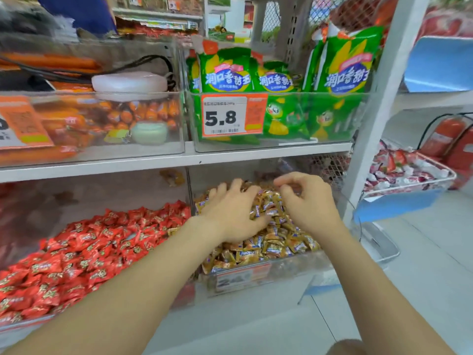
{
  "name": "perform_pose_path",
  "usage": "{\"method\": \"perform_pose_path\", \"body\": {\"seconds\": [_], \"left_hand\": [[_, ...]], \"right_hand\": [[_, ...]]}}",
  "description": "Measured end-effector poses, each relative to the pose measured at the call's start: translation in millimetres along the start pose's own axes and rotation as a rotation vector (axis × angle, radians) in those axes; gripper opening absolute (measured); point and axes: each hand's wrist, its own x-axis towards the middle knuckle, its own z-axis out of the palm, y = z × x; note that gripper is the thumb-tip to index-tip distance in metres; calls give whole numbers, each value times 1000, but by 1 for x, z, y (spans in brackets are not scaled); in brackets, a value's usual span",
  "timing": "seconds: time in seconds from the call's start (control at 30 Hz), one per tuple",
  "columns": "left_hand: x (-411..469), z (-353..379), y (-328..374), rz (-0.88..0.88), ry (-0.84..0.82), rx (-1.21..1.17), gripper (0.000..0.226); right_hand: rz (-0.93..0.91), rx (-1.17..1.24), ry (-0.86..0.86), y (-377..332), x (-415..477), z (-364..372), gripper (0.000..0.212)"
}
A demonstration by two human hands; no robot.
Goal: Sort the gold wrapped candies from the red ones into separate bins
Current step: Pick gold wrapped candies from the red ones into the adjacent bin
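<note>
The gold candies [279,242] lay heaped in a clear bin [289,272] at five o'clock from the frame's centre. The red candies [89,252] filled the neighbouring bin at eight o'clock. The left hand [231,213] lay palm-down on the gold heap, fingers spread. At its three o'clock, the right hand [307,203] hovered over the same heap with curled fingers; whether they pinched a candy could not be told. Green packets [225,73] stood on the shelf [153,162] at twelve o'clock.

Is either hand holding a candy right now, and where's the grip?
Left hand lies flat on the pile of gold foil-wrapped candies, gripping nothing. Right hand has curled fingers over it; any grip there cannot be told.
</note>
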Motion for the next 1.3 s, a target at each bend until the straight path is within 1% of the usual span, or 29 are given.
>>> {"method": "perform_pose_path", "body": {"seconds": [0.07, 0.13, 0.17, 0.2, 0.23, 0.27, 0.3, 0.33, 0.37, 0.43, 0.5, 0.6, 0.67, 0.73, 0.83, 0.87, 0.9, 0.93, 0.97, 1.0, 1.03, 1.07, 1.1, 1.13, 1.2, 1.23, 1.3], "left_hand": [[-17, -9, -8, 82, 90, -5, 65], [-42, -19, -24, 169, 280, -92, 45], [-57, -21, -34, 179, 388, -140, 32], [-71, -21, -48, 153, 487, -186, 22], [-83, -17, -65, 85, 544, -232, 16], [-91, -11, -83, -6, 541, -261, 16], [-95, -4, -100, -74, 473, -259, 18], [-95, 5, -115, -88, 364, -246, 20], [-93, 13, -126, -57, 243, -249, 20], [-86, 25, -138, 68, 20, -300, 17], [-80, 31, -141, 158, -90, -330, 25], [-86, 30, -154, 161, -114, -299, 27], [-95, 21, -171, 78, -153, -164, 34], [-103, 11, -192, -28, -197, 0, 40], [-113, -1, -204, -202, -283, 165, 35], [-114, -3, -203, -210, -274, 245, 36], [-113, -4, -200, -188, -227, 315, 39], [-109, -2, -197, -154, -140, 346, 41], [-102, 1, -193, -113, -42, 311, 39], [-94, 5, -188, -58, 43, 187, 33], [-85, 9, -182, -18, 79, 20, 24], [-77, 15, -175, 3, 78, -138, 18], [-70, 20, -166, 1, 42, -237, 21], [-64, 27, -160, -16, -17, -273, 34], [-56, 39, -151, -55, -161, -209, 59], [-54, 42, -148, -62, -220, -150, 65], [-51, 48, -149, -67, -268, -91, 64]], "right_hand": [[-38, 18, -22, -6, 0, 1, 24], [-70, 50, -21, -16, -1, 2, 23], [-78, 71, -22, -22, -1, 3, 23], [-81, 95, -33, -29, -3, 4, 22], [-89, 120, -52, -38, -4, 6, 22], [-107, 137, -77, -48, -7, 10, 22], [-133, 144, -104, -58, -10, 15, 22], [-161, 145, -128, -70, -13, 21, 22], [-187, 141, -153, -80, -16, 28, 22], [-237, 128, -199, -99, -23, 44, 23], [-272, 112, -230, -112, -27, 59, 24], [-333, 76, -330, -121, -28, 74, 26], [-372, 33, -395, -123, -26, 81, 26], [-379, 3, -417, -121, -22, 86, 26], [-349, 2, -392, -117, -16, 91, 24], [-335, 5, -383, -116, -15, 91, 24], [-320, 12, -378, -115, -14, 91, 24], [-308, 18, -371, -113, -12, 91, 25], [-296, 22, -366, -112, -10, 92, 25], [-281, 25, -361, -111, -9, 93, 25], [-270, 30, -354, -110, -8, 94, 26], [-265, 35, -348, -108, -6, 96, 26], [-263, 43, -343, -108, -5, 97, 26], [-260, 49, -342, -107, -4, 98, 26], [-264, 61, -350, -107, -4, 99, 26], [-272, 62, -356, -107, -4, 100, 26], [-292, 61, -364, -107, -4, 101, 26]]}}
